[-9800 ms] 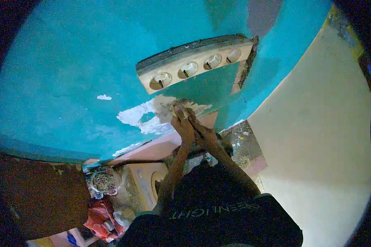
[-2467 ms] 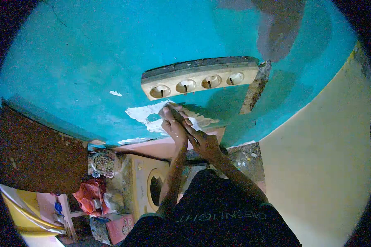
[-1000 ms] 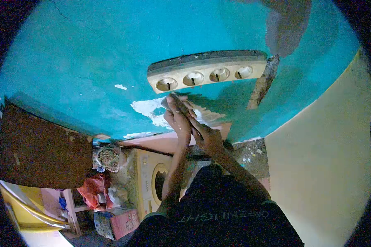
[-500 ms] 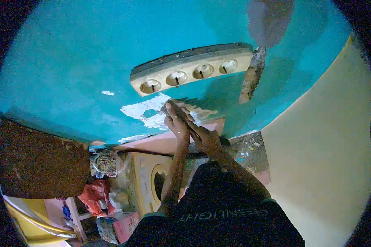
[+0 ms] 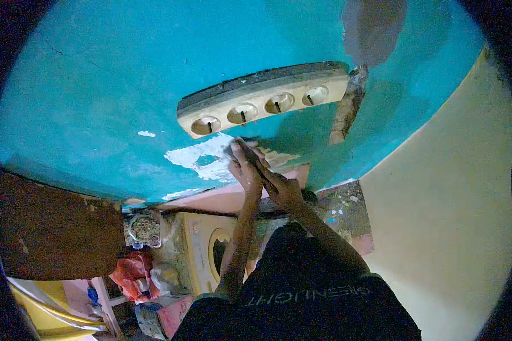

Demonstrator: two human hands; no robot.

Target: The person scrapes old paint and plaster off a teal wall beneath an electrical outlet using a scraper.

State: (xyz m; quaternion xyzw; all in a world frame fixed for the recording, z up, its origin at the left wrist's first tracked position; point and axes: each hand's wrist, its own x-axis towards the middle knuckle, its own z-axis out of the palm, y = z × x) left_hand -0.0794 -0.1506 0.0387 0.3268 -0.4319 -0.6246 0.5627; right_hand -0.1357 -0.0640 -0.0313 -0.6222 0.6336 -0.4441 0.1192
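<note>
Both my hands are on a dark, narrow, flat scraper (image 5: 255,161), held slanting against the turquoise wall (image 5: 125,74). My left hand (image 5: 246,173) is closed along the upper part, its thumb lying on the flat. Lower down and to the right, my right hand (image 5: 285,192) is wrapped round the handle end. The scraper's tip meets the edge of a white patch (image 5: 182,154) where the paint is off; my fingers partly hide the contact. Just above the hands, a cream box with several round recesses (image 5: 261,105) juts from the wall.
A dark brown panel (image 5: 57,224) stands at the left. Below are a cream appliance with a round opening (image 5: 196,244), a red bag (image 5: 133,275) and a container of small items (image 5: 145,229). A pale wall (image 5: 438,199) rises on the right, with debris (image 5: 344,210) beside it.
The hands and scraper keep nearly the same hold and place on the wall, shifting only very slightly. The camera view has tilted a little.
</note>
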